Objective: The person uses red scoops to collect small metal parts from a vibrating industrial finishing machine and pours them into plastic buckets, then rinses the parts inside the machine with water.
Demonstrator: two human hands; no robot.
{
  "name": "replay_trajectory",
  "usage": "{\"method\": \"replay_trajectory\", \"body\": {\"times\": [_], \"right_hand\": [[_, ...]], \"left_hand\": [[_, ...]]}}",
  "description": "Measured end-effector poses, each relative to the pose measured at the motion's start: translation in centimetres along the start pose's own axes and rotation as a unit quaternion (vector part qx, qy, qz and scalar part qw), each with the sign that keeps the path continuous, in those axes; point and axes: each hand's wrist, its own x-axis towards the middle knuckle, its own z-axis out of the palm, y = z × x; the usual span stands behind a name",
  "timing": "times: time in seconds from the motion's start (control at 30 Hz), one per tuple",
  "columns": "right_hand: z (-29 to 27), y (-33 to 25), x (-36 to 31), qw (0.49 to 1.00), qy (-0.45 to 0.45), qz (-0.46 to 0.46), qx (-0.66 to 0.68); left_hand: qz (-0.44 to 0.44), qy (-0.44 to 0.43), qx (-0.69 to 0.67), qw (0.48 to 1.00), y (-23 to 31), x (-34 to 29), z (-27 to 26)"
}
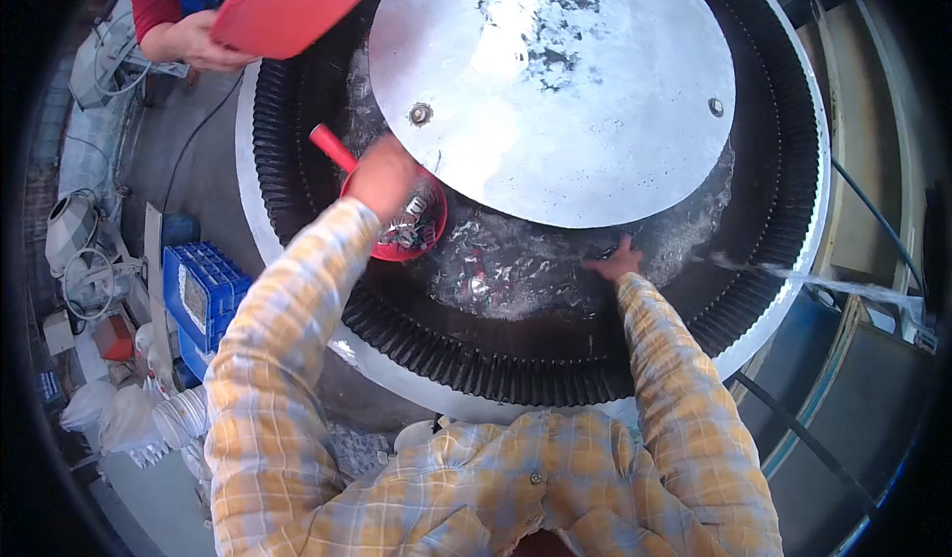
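Note:
My left hand (385,178), smeared by motion, is over the rim of a red long-handled scoop (437,237); whether it grips the rim is unclear. Small shiny metal pieces (405,228) lie in the scoop, whose handle points to the upper left. The scoop rests in the ring-shaped trough of a large round machine, on wet, glistening material (496,269) with small shiny bits in it. My right hand (617,259) reaches into the trough by the central disc's near edge, fingers apart, with no held thing that I can make out.
A broad pale metal disc (555,140) fills the machine's middle, ringed by a black ribbed wall (496,376). At the upper left another person's hand (203,43) holds a red basin (293,6). Blue crates (203,294) stand left; a thin stream of water (793,275) crosses the right rim.

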Motion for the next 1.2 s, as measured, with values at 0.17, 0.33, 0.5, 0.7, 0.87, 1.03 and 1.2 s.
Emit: {"method": "replay_trajectory", "body": {"times": [0.17, 0.33, 0.5, 0.7, 0.87, 1.03, 1.2], "right_hand": [[1.4, -4.3, -4.2, 0.986, -0.053, -0.038, -0.153], [4.3, -5.0, -5.6, 0.978, -0.093, -0.024, -0.186], [9.0, -5.2, -5.0, 0.99, -0.072, 0.005, -0.125], [11.2, -8.7, -8.7, 0.995, -0.09, -0.033, -0.04], [10.4, -10.0, -10.2, 0.975, -0.131, -0.067, 0.166], [9.2, -13.1, -12.0, 0.907, -0.195, -0.118, 0.354], [4.4, -20.2, -16.0, 0.832, -0.315, -0.24, 0.39]], "left_hand": [[0.034, -0.473, -0.163, 0.865, 8.1, -5.7, 5.1], [-0.202, -0.199, 0.057, 0.957, 8.8, -9.2, 17.0], [-0.292, -0.349, -0.134, 0.88, 9.6, -6.0, 10.7], [-0.177, -0.34, -0.189, 0.904, 12.3, -8.6, 12.2], [-0.147, -0.436, -0.334, 0.823, 12.0, -6.2, 10.6], [-0.081, -0.586, -0.338, 0.732, 7.4, -4.6, 9.4], [-0.152, -0.411, -0.396, 0.807, -1.3, -4.5, 2.0]]}}
